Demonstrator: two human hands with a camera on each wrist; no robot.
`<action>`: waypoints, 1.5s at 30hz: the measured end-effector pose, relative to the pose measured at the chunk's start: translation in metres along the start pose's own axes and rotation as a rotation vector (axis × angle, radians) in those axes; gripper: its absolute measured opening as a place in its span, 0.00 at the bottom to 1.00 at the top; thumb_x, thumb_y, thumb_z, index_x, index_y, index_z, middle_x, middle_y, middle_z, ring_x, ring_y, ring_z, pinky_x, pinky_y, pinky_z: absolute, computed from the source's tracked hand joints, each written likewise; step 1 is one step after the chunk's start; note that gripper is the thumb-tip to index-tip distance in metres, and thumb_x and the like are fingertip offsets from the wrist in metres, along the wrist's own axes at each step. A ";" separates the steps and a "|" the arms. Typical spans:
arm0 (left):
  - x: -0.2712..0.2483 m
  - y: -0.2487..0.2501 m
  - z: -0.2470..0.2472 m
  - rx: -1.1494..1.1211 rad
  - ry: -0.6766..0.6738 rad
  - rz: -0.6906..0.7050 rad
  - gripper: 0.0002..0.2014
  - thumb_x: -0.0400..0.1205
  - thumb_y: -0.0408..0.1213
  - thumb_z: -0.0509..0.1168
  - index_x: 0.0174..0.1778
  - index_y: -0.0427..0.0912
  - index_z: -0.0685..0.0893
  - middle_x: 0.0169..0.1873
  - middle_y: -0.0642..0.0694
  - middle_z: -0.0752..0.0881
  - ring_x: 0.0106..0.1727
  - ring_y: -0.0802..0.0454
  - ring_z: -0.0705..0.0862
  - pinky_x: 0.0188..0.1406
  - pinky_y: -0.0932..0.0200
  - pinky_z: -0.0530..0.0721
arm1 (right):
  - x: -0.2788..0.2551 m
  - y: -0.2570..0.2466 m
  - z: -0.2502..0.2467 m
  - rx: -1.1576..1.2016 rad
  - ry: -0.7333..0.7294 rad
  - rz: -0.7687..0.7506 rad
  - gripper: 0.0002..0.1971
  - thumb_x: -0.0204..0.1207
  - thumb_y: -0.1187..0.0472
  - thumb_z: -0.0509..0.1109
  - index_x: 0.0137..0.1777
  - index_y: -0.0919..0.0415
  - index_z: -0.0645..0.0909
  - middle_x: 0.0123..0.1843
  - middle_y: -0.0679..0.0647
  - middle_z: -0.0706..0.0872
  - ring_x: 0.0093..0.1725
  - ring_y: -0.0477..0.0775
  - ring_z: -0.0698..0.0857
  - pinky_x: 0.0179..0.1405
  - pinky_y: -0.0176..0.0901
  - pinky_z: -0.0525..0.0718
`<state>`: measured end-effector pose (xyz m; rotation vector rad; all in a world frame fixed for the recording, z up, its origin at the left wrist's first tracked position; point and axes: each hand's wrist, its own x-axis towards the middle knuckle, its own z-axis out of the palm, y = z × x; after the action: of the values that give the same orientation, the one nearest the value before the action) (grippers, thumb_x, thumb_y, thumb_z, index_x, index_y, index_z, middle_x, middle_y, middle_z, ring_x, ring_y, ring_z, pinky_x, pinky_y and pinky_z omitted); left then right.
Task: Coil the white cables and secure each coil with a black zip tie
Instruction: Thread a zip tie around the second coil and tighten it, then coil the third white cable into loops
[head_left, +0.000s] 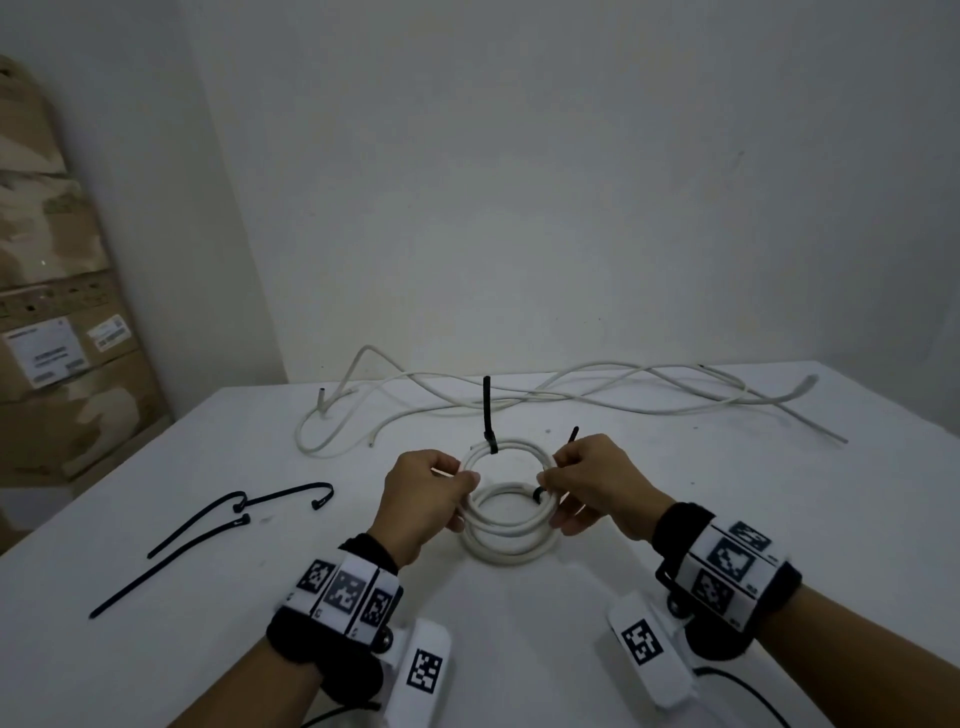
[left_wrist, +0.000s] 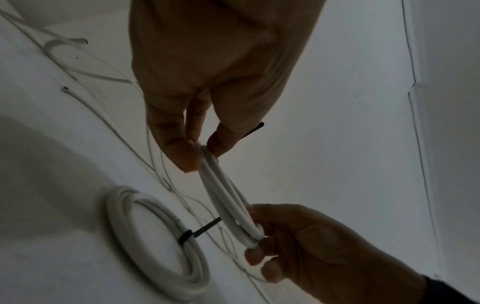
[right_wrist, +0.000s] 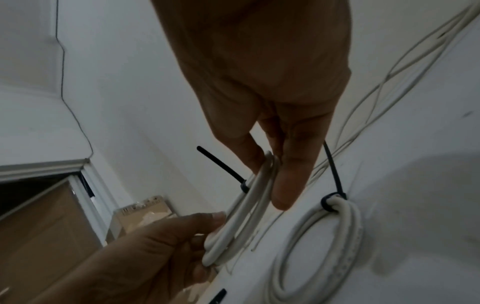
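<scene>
A small white cable coil (head_left: 511, 527) hangs between both hands just above the table. My left hand (head_left: 465, 480) pinches its left side (left_wrist: 205, 156) between thumb and fingers. My right hand (head_left: 548, 480) pinches the opposite side (right_wrist: 267, 164), beside a black zip tie (right_wrist: 242, 186) wrapped round this coil, whose tail (head_left: 573, 436) sticks up. A second, larger coil (head_left: 511, 560) lies flat on the table under the hands, bound by its own black zip tie (head_left: 490, 446) with the tail standing upright. That tied coil also shows in the wrist views (left_wrist: 122, 222) (right_wrist: 348, 236).
Three spare black zip ties (head_left: 208, 519) lie on the white table (head_left: 156, 649) to the left. Loose white cables (head_left: 597, 392) sprawl along the far edge by the wall. Cardboard boxes (head_left: 62, 338) stand off the table's left side.
</scene>
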<state>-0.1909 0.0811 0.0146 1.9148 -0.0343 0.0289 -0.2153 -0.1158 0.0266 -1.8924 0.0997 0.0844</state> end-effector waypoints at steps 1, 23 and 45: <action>0.002 -0.003 0.001 0.030 -0.006 -0.005 0.09 0.76 0.33 0.73 0.45 0.31 0.85 0.27 0.39 0.86 0.19 0.49 0.82 0.23 0.61 0.82 | 0.003 0.001 0.001 -0.043 -0.011 0.016 0.06 0.75 0.69 0.71 0.40 0.71 0.79 0.31 0.65 0.83 0.25 0.60 0.87 0.20 0.42 0.83; 0.021 -0.014 0.007 0.337 -0.251 -0.140 0.09 0.73 0.30 0.76 0.33 0.36 0.82 0.34 0.33 0.88 0.30 0.42 0.86 0.30 0.56 0.87 | 0.026 0.018 0.009 -0.332 -0.009 0.161 0.04 0.73 0.71 0.69 0.39 0.70 0.77 0.33 0.67 0.84 0.20 0.58 0.84 0.17 0.45 0.85; 0.085 0.063 -0.010 0.639 -0.121 0.260 0.07 0.80 0.40 0.70 0.44 0.40 0.88 0.39 0.48 0.87 0.40 0.56 0.83 0.33 0.67 0.76 | 0.075 -0.025 -0.077 -0.449 0.062 -0.005 0.08 0.77 0.59 0.70 0.48 0.65 0.82 0.36 0.55 0.83 0.31 0.51 0.82 0.22 0.38 0.81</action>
<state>-0.1079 0.0682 0.0799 2.5359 -0.3965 0.1101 -0.1376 -0.1830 0.0669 -2.3440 0.1255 0.0465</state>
